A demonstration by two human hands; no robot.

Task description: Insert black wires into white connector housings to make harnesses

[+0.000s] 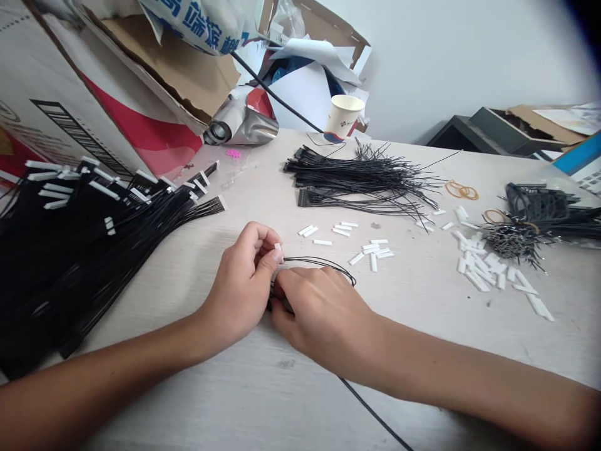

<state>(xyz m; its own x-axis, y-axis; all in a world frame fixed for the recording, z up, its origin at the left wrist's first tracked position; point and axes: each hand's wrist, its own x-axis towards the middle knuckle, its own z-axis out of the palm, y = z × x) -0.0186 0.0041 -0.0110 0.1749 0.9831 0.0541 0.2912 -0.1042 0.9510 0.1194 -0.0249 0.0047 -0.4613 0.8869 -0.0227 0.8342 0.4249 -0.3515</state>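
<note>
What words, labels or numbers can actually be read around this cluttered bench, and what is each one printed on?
"高端" in blue on the white printed bag; the characters after it are too distorted to read.
A barcode on the cardboard carton; no digits are legible.
A small logo on the paper cup; too small to read.

Both forearms (pixel 103 369) bare, angled inward from the lower corners. Left hand (pixel 241 282) raised, thumb and fingertips (pixel 276 255) pinched. Right hand (pixel 322 319) palm-down, curled fingers (pixel 286 285) close beside it.
</note>
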